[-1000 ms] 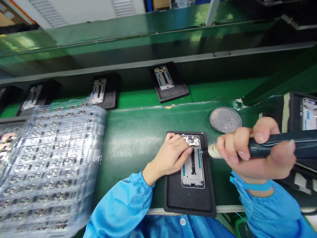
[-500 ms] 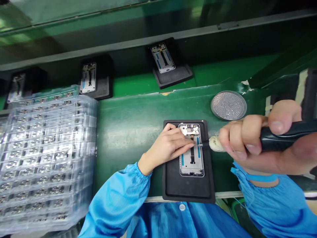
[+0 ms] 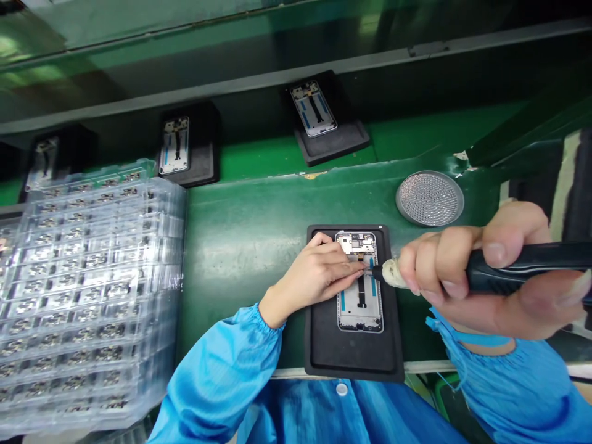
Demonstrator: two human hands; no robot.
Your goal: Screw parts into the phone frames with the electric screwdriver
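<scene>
A silver phone frame (image 3: 361, 308) lies in a black holder tray (image 3: 351, 357) on the green bench in front of me. My left hand (image 3: 319, 274) rests on the frame's upper left, fingers pressed together and pinched on a small part I cannot make out near the frame's middle. My right hand (image 3: 481, 271) is wrapped round a dark electric screwdriver (image 3: 522, 268). Its tip, below a pale taped collar, touches the frame right beside my left fingertips.
A stack of clear blister trays (image 3: 87, 290) with several small parts fills the left. A round grey screw dish (image 3: 430, 198) sits at the right rear. Three more black holders with phone frames (image 3: 316, 110) (image 3: 176, 145) (image 3: 41, 161) stand on the belt behind.
The screwdriver tip has moved a little left onto the frame, closer to my left fingertips. The camera dipped between the first frame and now; my left hand stays on the frame.
</scene>
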